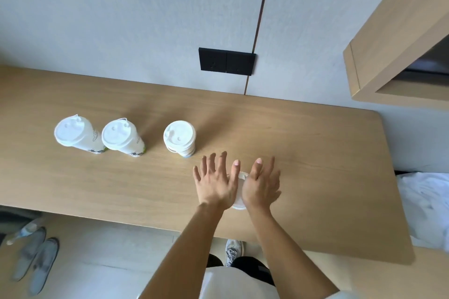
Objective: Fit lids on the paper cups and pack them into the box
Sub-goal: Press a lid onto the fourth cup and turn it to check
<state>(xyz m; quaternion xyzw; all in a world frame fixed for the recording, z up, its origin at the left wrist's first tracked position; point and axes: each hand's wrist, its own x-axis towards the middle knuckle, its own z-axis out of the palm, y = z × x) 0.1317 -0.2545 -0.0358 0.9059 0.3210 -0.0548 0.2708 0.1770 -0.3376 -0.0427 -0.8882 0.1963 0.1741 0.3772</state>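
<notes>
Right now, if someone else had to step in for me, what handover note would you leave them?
Left hand and right hand: both flat, fingers spread, palms pressing down on a white lid near the desk's front edge. The cup under it is hidden by the hands.
Three cups stand in a row to the left, each with a lid on: left cup, middle cup, right cup.
Done: three cups lidded; the fourth lid is being pressed on.
Left: check that lid is seated, then pack all cups. No box is in view, so find it first.
</notes>
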